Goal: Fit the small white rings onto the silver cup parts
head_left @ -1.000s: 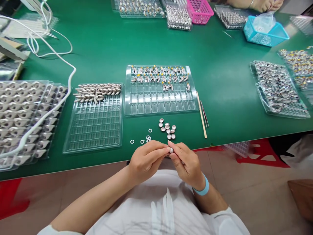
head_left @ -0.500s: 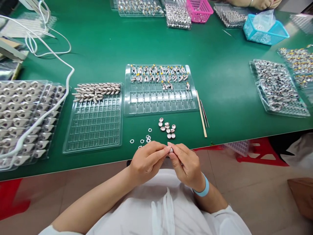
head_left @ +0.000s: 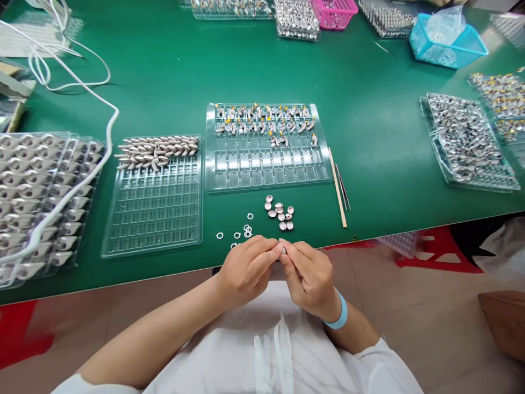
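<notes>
My left hand (head_left: 244,271) and my right hand (head_left: 308,276) meet fingertip to fingertip at the near edge of the green table (head_left: 164,71). Both pinch one small silver cap (head_left: 284,250) between them. Just beyond the fingers lie several loose silver caps (head_left: 279,212) and several small white rings (head_left: 241,232). Behind those sits a clear tray (head_left: 266,150) whose far rows hold small grey parts with yellow tips. A blue band is on my right wrist.
A clear tray with grey curved parts (head_left: 153,191) lies at the left, a fuller stack (head_left: 36,197) further left under a white cable (head_left: 82,180). A wooden stick and tweezers (head_left: 339,189) lie right of the centre tray. Trays of silver parts (head_left: 465,139), a blue basket (head_left: 447,44) and a pink basket (head_left: 334,12) stand farther off.
My hands stay pinched together on the cap; the fingertips have closed over it a little more. The view has tilted slightly, shifting the table upward in frame.
</notes>
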`<state>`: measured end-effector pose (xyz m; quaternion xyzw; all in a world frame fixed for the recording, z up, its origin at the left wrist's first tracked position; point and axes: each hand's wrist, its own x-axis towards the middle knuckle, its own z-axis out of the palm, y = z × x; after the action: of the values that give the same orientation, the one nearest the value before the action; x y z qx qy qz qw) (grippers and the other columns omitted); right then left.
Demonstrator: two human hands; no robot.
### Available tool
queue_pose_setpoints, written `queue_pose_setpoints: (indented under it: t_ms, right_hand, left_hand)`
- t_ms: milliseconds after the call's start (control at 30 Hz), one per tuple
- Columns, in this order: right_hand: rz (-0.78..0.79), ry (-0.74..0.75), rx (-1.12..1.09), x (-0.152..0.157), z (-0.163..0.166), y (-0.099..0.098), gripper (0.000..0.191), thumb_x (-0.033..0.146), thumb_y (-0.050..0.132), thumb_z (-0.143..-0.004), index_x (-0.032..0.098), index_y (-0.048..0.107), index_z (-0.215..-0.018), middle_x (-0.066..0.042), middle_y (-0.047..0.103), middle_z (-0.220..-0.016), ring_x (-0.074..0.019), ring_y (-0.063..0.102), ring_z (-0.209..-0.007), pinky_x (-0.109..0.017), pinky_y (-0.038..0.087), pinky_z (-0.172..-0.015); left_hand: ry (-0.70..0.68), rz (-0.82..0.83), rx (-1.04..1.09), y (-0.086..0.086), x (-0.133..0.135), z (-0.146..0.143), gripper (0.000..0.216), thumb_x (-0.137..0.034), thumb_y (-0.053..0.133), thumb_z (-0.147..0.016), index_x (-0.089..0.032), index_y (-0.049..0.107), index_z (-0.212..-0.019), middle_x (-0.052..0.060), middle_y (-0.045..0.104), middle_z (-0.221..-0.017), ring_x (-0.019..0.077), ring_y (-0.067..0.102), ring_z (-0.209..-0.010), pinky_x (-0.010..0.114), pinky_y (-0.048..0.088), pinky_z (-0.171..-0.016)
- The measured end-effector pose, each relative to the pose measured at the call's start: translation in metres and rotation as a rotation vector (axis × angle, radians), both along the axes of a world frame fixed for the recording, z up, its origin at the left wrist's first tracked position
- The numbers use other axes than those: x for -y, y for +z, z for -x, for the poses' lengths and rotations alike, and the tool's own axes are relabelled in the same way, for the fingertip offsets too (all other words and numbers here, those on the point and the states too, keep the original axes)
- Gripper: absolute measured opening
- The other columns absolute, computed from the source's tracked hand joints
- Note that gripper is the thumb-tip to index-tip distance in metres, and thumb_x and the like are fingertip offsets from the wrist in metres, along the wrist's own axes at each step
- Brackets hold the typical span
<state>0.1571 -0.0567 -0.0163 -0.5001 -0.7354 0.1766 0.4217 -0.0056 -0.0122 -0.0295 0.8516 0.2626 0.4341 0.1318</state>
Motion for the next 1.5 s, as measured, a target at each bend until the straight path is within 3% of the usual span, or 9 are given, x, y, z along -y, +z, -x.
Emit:
queue_pose_setpoints:
  t_ms: [233,600,900,1300,1500]
  right_hand:
    - [-0.012,-0.026,0.049,0.002,0.002,-0.006,0.033,0.011,0.050,-0.089,0.012,0.057,-0.122,-0.009,0.065,-0.081,-0.0173,0.058,-0.068,-0.030,0.049,-0.057]
    - [-0.010,-0.041,0.067,-0.001,0.004,-0.011,0.029,0.011,0.046,-0.091,0.012,0.058,-0.118,-0.007,0.060,-0.073,-0.0158,0.053,-0.061,-0.029,0.045,-0.052]
    - [0.079,-0.046,0.086,-0.005,0.006,-0.015,0.024,0.015,0.042,-0.094,0.011,0.062,-0.108,-0.006,0.059,-0.069,-0.0160,0.053,-0.061,-0.029,0.044,-0.054]
    - [0.131,0.097,0.051,-0.018,-0.003,0.003,0.028,0.015,0.043,-0.095,0.011,0.053,-0.121,-0.009,0.062,-0.085,-0.0177,0.055,-0.073,-0.031,0.049,-0.063]
    - [0.169,0.109,0.011,-0.019,-0.006,0.002,0.025,0.015,0.044,-0.095,0.012,0.056,-0.117,-0.008,0.061,-0.085,-0.0168,0.055,-0.073,-0.031,0.049,-0.065]
  left_hand:
    - [0.002,-0.048,-0.024,-0.001,0.001,-0.003,0.032,0.001,0.049,-0.081,-0.010,0.050,-0.111,0.015,0.068,-0.087,0.0194,0.061,-0.072,0.032,0.053,-0.058]
    - [0.015,-0.034,-0.072,-0.005,-0.002,-0.004,0.034,0.000,0.041,-0.083,-0.014,0.047,-0.113,0.012,0.067,-0.083,0.0173,0.058,-0.065,0.029,0.050,-0.053]
    - [0.034,0.015,-0.095,-0.008,-0.005,-0.006,0.030,-0.001,0.037,-0.085,-0.015,0.051,-0.107,0.009,0.068,-0.078,0.0166,0.059,-0.061,0.029,0.051,-0.055]
    - [0.134,0.176,0.037,-0.005,-0.004,-0.006,0.020,-0.002,0.054,-0.085,-0.016,0.060,-0.097,0.007,0.074,-0.085,0.0141,0.066,-0.068,0.025,0.052,-0.059]
    - [0.139,0.185,0.049,-0.002,-0.004,-0.005,0.019,-0.003,0.057,-0.085,-0.015,0.063,-0.099,0.007,0.074,-0.083,0.0145,0.068,-0.069,0.025,0.053,-0.063]
